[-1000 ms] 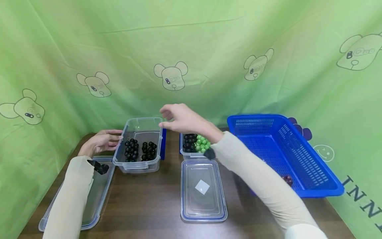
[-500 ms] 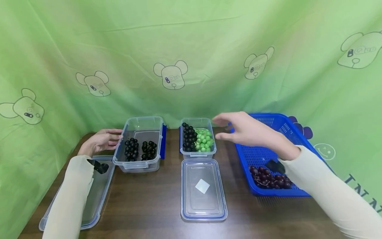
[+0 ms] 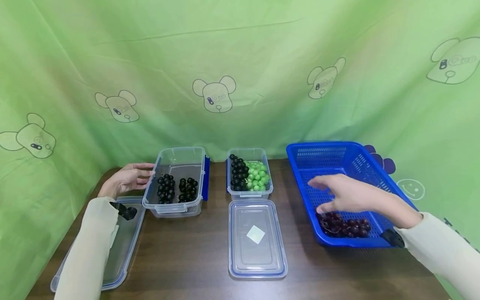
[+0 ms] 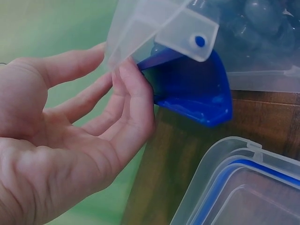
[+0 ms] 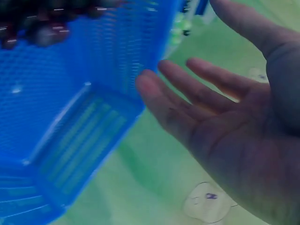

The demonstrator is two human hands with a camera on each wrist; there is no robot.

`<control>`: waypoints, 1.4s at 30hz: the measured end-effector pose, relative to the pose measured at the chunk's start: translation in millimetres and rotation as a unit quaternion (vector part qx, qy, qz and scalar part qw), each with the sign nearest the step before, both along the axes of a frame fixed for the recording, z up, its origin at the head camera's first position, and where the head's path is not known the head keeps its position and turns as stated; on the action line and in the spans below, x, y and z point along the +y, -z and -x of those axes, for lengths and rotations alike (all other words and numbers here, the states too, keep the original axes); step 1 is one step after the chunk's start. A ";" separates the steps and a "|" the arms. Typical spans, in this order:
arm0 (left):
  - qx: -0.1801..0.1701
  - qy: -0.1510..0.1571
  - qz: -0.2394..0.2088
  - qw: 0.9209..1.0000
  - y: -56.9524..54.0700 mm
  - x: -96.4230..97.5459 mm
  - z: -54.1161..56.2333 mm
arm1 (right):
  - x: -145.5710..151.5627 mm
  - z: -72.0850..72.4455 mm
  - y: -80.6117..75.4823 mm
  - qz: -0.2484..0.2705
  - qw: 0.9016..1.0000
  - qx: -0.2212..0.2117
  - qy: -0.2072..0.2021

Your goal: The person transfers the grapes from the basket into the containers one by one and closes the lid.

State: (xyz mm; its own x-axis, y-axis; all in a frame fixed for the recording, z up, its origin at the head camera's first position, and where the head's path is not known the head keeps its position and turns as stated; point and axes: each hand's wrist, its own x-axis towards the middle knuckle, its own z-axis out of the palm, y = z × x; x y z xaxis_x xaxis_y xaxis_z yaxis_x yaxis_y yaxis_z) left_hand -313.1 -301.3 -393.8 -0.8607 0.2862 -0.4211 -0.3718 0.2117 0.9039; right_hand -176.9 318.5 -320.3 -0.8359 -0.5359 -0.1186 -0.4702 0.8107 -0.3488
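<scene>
My left hand (image 3: 129, 178) holds the left side of a clear plastic container (image 3: 174, 210), its thumb and fingertips at the rim. Its fingers bend beside a blue clip flap (image 4: 197, 93) that hangs unfastened. Inside lie two bunches of black grapes (image 3: 166, 189). My right hand (image 3: 350, 193) is over the blue basket (image 3: 300, 183), fingers spread and nothing between them. Dark red grapes (image 3: 343, 225) lie at the basket's near end, just below the thumb. In the right wrist view the palm (image 5: 225, 126) faces the camera beside the basket wall.
A smaller container (image 3: 249, 194) with black and green grapes (image 3: 258, 177) stands between the larger container and the basket. One blue-sealed lid (image 3: 256, 254) lies before it. Another lid (image 3: 123, 250) is partly under the left sleeve. A green patterned curtain (image 3: 240, 54) hangs behind the table.
My right hand has swung rightward and down from beside the large container, past the smaller one, to over the basket's dark red grapes. My left hand has stayed at the large container.
</scene>
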 end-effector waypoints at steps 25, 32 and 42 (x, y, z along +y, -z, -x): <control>0.002 0.000 -0.002 1.000 -4.4 2.1 -0.1 | 38.6 -16.4 65.3 -0.052 0.995 -0.074 0.037; 0.006 -0.001 0.002 1.000 -3.3 3.1 -1.9 | 44.2 -16.0 75.9 -0.027 0.997 -0.066 0.028; 0.013 -0.002 0.009 1.000 -1.2 2.9 -2.0 | 45.7 -15.9 85.3 -0.010 0.998 -0.053 0.022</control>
